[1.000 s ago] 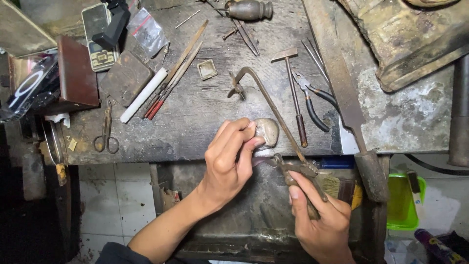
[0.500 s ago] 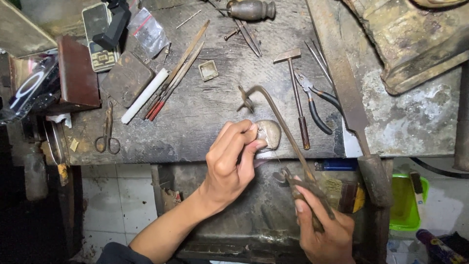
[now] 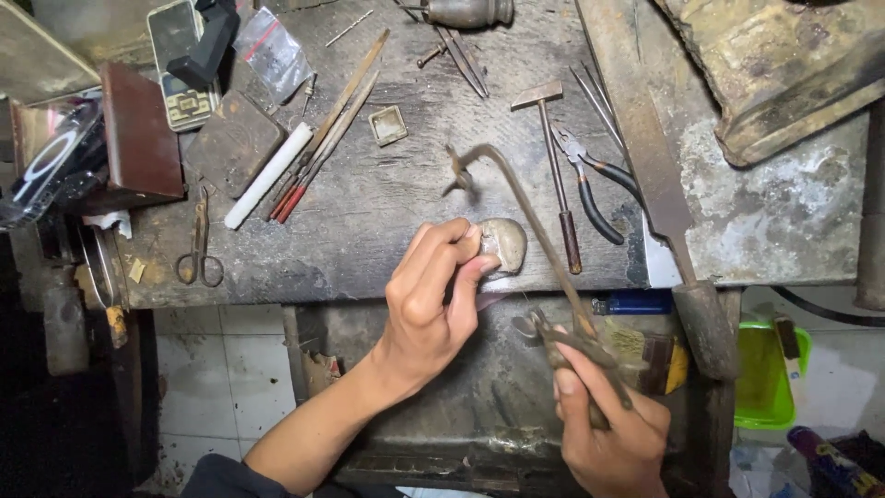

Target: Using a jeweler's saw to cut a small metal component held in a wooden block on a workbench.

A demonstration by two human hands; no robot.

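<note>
My left hand (image 3: 431, 297) pinches a small workpiece against a pale rounded bench peg (image 3: 503, 243) at the front edge of the worn wooden bench (image 3: 387, 221); the piece itself is hidden by my fingers. My right hand (image 3: 604, 426) grips the handle of a rusty metal saw frame (image 3: 525, 214), below and right of the peg. The frame slants up and left from my fist, and its hooked far end hangs over the bench just above my left fingers.
On the bench lie a small hammer (image 3: 551, 157), black-handled pliers (image 3: 590, 180), a large flat file (image 3: 645, 157), scissors (image 3: 199, 242), several thin files (image 3: 323, 138), a white stick (image 3: 269, 175) and a phone (image 3: 177, 65). A green tub (image 3: 765, 378) sits lower right.
My right hand has pulled down and toward me, drawing the saw frame back along its slant. My left hand stays pressed at the peg.
</note>
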